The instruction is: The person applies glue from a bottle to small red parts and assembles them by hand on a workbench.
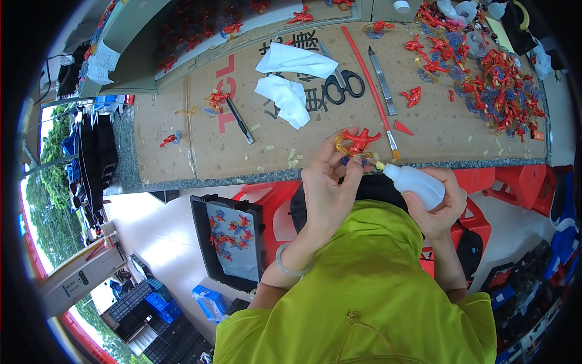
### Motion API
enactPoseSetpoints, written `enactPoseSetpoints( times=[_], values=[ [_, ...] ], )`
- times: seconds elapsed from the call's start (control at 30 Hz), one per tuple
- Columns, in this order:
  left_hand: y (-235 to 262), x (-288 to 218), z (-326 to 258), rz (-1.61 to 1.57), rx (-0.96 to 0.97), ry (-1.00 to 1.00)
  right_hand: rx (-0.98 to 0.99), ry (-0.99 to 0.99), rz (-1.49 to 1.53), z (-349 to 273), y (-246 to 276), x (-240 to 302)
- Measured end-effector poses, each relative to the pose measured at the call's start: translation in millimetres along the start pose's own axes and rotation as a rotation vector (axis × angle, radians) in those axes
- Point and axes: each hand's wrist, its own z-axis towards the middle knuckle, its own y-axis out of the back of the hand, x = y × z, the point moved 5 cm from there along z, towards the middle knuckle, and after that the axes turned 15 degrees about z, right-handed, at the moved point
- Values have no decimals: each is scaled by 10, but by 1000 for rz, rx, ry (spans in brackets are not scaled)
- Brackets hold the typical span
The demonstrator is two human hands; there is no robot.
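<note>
Left fingers [353, 172] pinch the red figurine [362, 140], likely light, stiff, best gripped low; right fingers [414, 202] curl round a soft-looking bottle [417, 187]!

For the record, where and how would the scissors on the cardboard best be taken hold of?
Probably by the black handle loops of the scissors, coming from the person's side: the loops lie nearer the body, while the far end points away, seemingly partly covered by white paper. The right hand would first need freeing, as it holds the white bottle.
</note>
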Motion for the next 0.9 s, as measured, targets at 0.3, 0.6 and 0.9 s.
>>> enactPoseSetpoints(
  times=[0.3, 0.6, 0.9],
  values=[
    [0, -2, -31, 65, 0, -11, 12, -5, -12, 11, -29, -2],
    [-5, -8, -27, 93, -15, -20, 32, 58, -144, 26, -38, 51],
    [-2, 14, -1, 36, 20, 4, 113, 310, -371, 41, -160, 300]
  ],
)
